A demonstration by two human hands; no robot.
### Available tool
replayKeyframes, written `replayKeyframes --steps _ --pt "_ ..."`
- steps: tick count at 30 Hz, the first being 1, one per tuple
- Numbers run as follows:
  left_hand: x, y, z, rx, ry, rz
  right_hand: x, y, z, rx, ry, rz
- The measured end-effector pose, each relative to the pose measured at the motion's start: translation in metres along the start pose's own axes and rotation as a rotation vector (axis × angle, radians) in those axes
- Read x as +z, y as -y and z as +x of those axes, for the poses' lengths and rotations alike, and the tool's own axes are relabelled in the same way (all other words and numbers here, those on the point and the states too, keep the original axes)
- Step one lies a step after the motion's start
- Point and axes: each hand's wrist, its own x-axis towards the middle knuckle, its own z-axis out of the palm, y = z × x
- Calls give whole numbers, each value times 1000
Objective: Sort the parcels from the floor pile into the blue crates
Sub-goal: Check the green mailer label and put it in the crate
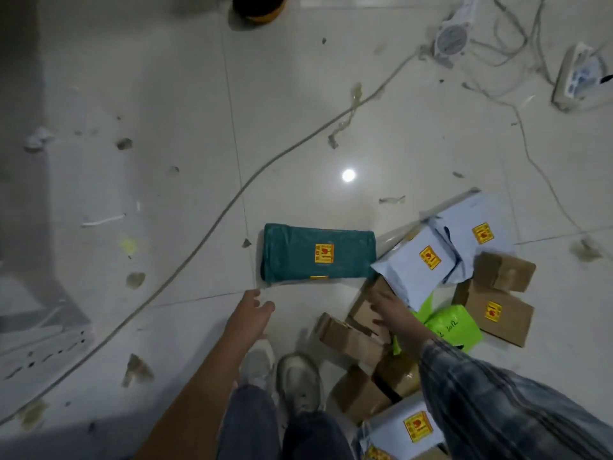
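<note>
Teal plastic-wrapped rectangular parcel point(318, 254): floor, frame centre, beside pile | left hand point(253, 308) released, right hand point(389, 305) flat on brown cardboard box point(366, 315) | likely light, slippery film (grasp both short ends).

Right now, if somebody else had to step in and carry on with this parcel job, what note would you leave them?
Left hand: open, holds nothing, reaching toward the near edge of the teal parcel.
Right hand: open, fingers over a brown box at the edge of the pile, beside a white mailer.
Also on the floor: a bright green bag, more brown boxes and another white mailer.
No blue crates are in view, so how much is already sorted cannot be told.
Left to do: everything visible here is unsorted. Mind the cable across the floor.
</note>
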Motion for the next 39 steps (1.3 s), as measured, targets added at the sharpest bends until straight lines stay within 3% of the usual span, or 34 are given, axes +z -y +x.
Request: replayKeyframes --steps 5,11,14,17,22,29,36,39 --pt "21 -6 69 32 -57 42 5 -3 62 -44 -17 -56" --pt "23 -4 123 108 -129 118 22 -19 124 -15 -55 42" --pt "26 -8 140 219 -73 -37 30 -27 142 34 -148 102" --pt "31 -10 150 205 3 -229 37 -34 152 32 -239 16" --pt "36 -11 153 178 25 -259 40 -31 158 34 -286 -115" --pt "50 -20 119 206 109 -35 32 -26 132 6 -221 68" --pt "82 -29 73 163 250 -105 34 -20 92 -25 -94 86" --pt "67 -27 67 329 128 235 39 -14 87 -91 -120 -35"
